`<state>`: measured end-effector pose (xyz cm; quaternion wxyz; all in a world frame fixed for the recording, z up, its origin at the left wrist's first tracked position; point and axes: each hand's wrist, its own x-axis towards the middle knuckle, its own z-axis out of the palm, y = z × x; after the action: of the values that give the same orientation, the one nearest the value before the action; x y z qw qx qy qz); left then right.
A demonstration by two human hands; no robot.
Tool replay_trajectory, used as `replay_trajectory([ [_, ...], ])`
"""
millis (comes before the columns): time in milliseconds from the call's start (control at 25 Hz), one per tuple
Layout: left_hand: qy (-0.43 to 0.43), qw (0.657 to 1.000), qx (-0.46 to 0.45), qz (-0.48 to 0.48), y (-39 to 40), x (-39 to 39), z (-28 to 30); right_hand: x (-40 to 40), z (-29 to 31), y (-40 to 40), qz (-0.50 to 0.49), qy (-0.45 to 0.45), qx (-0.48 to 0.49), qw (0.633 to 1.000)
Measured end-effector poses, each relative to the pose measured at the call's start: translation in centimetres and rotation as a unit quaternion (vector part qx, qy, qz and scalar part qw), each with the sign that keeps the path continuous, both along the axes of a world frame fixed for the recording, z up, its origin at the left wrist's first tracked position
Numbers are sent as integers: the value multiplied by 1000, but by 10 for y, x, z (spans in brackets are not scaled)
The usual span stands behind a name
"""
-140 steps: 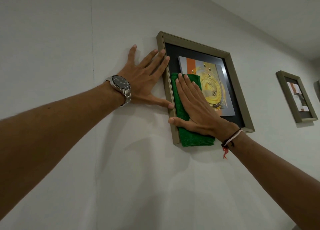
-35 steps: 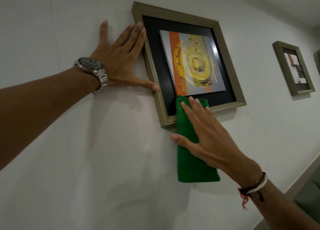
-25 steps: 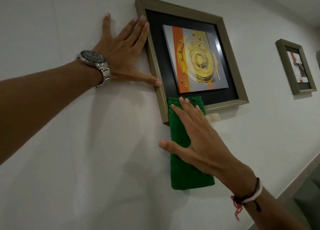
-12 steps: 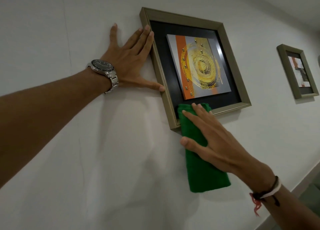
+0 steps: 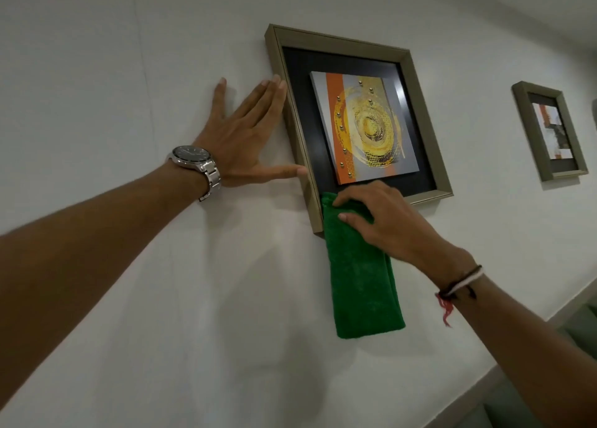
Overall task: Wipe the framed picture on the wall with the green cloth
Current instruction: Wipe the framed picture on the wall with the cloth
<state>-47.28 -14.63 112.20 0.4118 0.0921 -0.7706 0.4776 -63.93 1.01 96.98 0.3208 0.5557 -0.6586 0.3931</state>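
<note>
Your right hand [image 5: 384, 221] had changed its grip in the last half second. Earlier the fingers lay flat and extended over the green cloth [image 5: 360, 276], pressing it against the lower-left corner of the framed picture [image 5: 358, 120]. At this moment they were curled, with the fingertips [image 5: 343, 216] gathering the cloth's top edge at the frame's bottom rail. The cloth's upper end sat on the lower-left corner of the frame; the rest hung down against the wall [image 5: 129, 266], below the frame, in a folded strip.

Your left hand [image 5: 245, 140] had kept its station. The fingers were spread and flat on the wall, with the thumb tip and two fingertips touching the frame's left rail, which steadied the picture.

The framed picture hung on the wall, tilted in this view, between your two hands. A second framed picture [image 5: 549, 130] hung well apart to the right.

Judgement: the change from a flat press to a curled grip suggested that a downward stroke had ended and that you were regathering the cloth. Most of the glass and the right rail appeared not yet covered by the current pass.
</note>
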Motion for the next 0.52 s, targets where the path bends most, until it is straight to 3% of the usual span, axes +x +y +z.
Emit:
replay_trajectory([
  [280, -31, 996, 84, -23, 8, 54, -41, -5, 32, 11, 6, -32, 101, 994],
  [400, -28, 993, 108, -33, 14, 78, -57, 4, 31, 15, -2, -7, 60, 998],
  [520, -45, 985, 157, -62, 21, 101, -74, 37, 27, 20, 75, -37, 21, 996],
])
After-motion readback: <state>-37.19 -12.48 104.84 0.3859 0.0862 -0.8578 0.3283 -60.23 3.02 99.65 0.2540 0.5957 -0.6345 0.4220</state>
